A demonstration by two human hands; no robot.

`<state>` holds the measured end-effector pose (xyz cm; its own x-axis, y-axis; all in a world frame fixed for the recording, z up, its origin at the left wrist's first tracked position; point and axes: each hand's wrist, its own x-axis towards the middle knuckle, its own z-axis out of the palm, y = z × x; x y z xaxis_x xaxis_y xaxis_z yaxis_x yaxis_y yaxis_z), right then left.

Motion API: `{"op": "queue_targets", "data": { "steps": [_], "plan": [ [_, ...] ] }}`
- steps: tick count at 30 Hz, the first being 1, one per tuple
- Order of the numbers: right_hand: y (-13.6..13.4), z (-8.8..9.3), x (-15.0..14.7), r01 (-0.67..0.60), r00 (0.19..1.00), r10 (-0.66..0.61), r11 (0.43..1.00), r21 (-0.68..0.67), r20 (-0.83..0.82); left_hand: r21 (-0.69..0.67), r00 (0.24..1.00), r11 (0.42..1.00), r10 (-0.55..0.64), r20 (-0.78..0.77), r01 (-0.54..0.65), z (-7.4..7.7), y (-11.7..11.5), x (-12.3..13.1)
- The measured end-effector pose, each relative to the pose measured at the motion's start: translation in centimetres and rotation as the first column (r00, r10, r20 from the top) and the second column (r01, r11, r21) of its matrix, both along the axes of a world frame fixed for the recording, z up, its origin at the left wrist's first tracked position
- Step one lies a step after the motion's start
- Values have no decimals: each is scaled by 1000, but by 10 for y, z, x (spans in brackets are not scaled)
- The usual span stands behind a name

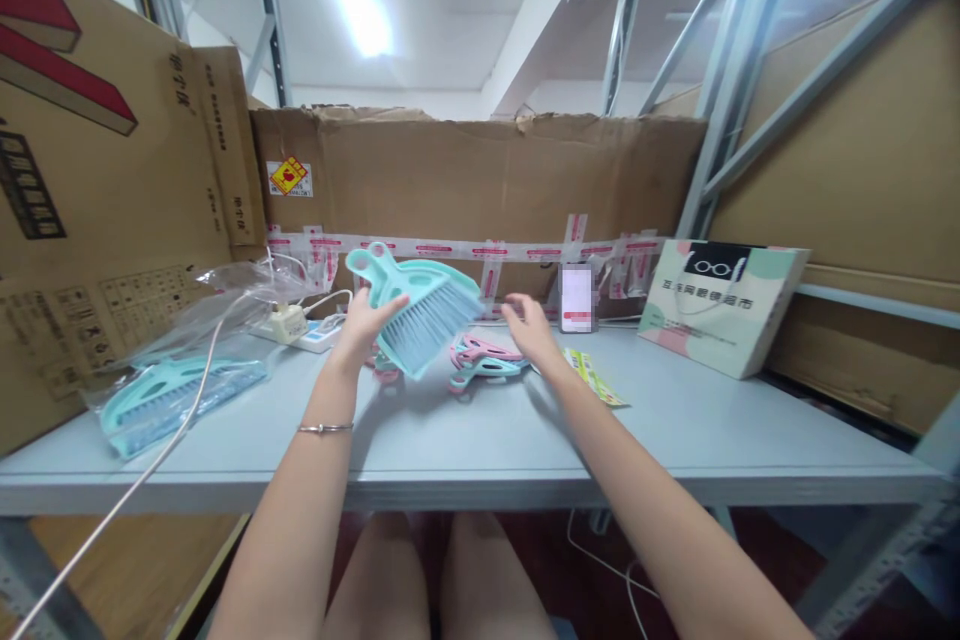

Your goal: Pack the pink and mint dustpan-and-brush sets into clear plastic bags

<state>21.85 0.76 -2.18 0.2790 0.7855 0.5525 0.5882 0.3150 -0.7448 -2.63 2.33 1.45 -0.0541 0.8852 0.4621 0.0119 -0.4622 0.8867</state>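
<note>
My left hand (358,325) grips a mint-green dustpan (409,275) with a matching brush (431,325) nested against it, raised above the table and tilted. The brush's pale blue bristles face me. To the right, my right hand (529,325) is held out with its fingers apart and nothing in them. Below and between the hands lies a small pile of pink and mint plastic pieces (487,357) on the table. Another pink piece (386,372) shows partly behind the held set. At the left, a second mint dustpan-and-brush set (180,395) lies in a clear plastic bag.
The grey table (465,440) has a taped cardboard box (450,170) along its back. A phone (577,300) stands upright there. A printed box (720,305), a yellow-green packet (596,378), a power strip (315,334) and a white cable (180,430) are around.
</note>
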Motion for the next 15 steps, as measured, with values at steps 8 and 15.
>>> {"op": "queue_targets", "data": {
  "steps": [8,15],
  "plan": [
    [-32,-37,-35,-167,713,438,864,-474,548,42,979,983,176,106,-181,1,0,5],
    [-22,-33,-1,-236,668,470,869,-434,577,22,998,998,54,-20,-54,0,-6,9]
  ]
}}
